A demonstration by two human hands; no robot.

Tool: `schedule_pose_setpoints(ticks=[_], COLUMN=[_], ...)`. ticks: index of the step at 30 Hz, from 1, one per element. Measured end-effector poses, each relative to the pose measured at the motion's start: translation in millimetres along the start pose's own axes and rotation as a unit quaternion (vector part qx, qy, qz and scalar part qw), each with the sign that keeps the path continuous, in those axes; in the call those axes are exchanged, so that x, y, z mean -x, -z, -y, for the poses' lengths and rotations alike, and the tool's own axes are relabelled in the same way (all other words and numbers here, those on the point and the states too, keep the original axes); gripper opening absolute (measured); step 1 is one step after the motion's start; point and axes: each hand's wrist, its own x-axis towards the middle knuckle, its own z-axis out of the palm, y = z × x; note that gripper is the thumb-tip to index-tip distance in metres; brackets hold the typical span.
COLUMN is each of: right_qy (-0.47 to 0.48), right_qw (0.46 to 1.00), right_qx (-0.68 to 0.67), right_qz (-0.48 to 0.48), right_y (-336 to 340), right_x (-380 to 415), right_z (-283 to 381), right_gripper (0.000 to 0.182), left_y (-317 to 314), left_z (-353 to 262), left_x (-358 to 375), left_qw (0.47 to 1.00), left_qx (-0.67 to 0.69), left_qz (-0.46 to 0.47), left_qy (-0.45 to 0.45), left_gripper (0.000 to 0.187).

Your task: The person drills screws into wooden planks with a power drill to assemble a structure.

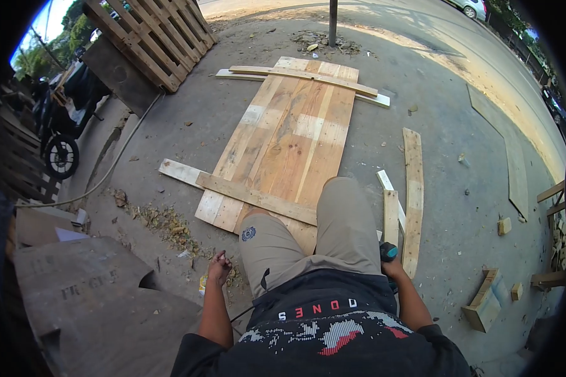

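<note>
Plank panel (289, 151) lies on ground (157, 135) at 12 o'clock, near end between person's legs. Far slats (308, 76) overhang both side edges; near slat (179, 171) juts toward 9. Open ground at 10; narrower gap at 3 before loose plank (413, 195). Right hand (394, 269), 4 o'clock: grip wraps power tool (388, 252). Left hand (220, 269), 7 o'clock: grip half-curled, contents cannot tell.

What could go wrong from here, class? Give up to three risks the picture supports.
First, the near crosspiece lies across the wooden panel; if it is unfastened, a knock might shift it. Second, the long plank lying on the ground to the person's right could trip a sideways step. Third, the teal tool in the right hand might be damaged if dropped.
</note>
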Motion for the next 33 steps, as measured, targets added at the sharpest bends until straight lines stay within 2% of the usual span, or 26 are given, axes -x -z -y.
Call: schedule_pose_setpoints(ticks=[2, 4, 7, 10, 13, 16, 18, 20, 22, 24, 25, 26, 28, 31, 33], right_qy=[-0.013, 0.004, 0.035, -0.007, -0.049, -0.135, -0.165, -0.186, -0.203, -0.185, -0.174, -0.125, -0.021, 0.210, 0.362], right_qw=[0.998, 0.997, 0.981, 0.969, 0.966, 0.952, 0.956, 0.956, 0.953, 0.940, 0.931, 0.940, 0.950, 0.938, 0.902], right_qx=[-0.059, -0.050, 0.095, 0.093, 0.120, 0.176, 0.164, 0.154, 0.144, 0.135, 0.132, 0.130, 0.130, 0.122, 0.103], right_qz=[-0.023, -0.066, -0.163, -0.228, -0.222, -0.210, -0.181, -0.169, -0.172, -0.254, -0.293, -0.291, -0.284, -0.247, -0.211], right_y=[-9, -16, -19, -26, -42, -61, -67, -68, -67, -58, -54, -53, -50, -56, -75], right_x=[21, 41, 76, 91, 76, 60, 53, 47, 52, 55, 49, 36, 2, -61, -120], right_z=[-18, -39, -50, -63, -105, -125, -132, -130, -117, -82, -64, -52, -27, 16, 23], right_gripper=[0.037, 0.039, 0.041, 0.050, 0.066, 0.074, 0.077, 0.078, 0.078, 0.076, 0.074, 0.073, 0.070, 0.057, 0.050], left_y=[-11, -22, -28, -29, -41, -51, -52, -52, -47, -37, -27, -25, -22, -17, -10], left_z=[-12, -26, -36, -41, -48, -51, -51, -49, -41, -29, -21, -15, -7, -1, 0], left_x=[-3, 3, 1, -12, -18, -20, -15, -4, 11, 18, 21, 23, 35, 47, 51], left_qw=[0.999, 0.998, 0.995, 0.994, 0.994, 0.992, 0.991, 0.990, 0.989, 0.990, 0.992, 0.993, 0.985, 0.969, 0.960], left_qx=[-0.004, -0.006, -0.030, -0.017, -0.060, -0.086, -0.092, -0.095, -0.113, -0.106, -0.087, -0.067, -0.142, -0.218, -0.254], left_qz=[0.040, 0.065, 0.094, 0.096, 0.080, 0.082, 0.079, 0.072, 0.059, 0.041, 0.027, 0.013, 0.003, -0.015, -0.013], left_qy=[0.006, 0.020, 0.024, 0.049, 0.052, 0.052, 0.059, 0.073, 0.077, 0.086, 0.092, 0.098, 0.103, 0.117, 0.117], left_gripper=[0.041, 0.049, 0.046, 0.041, 0.033, 0.030, 0.031, 0.032, 0.024, 0.015, 0.010, 0.006, 0.005, 0.009, 0.009])
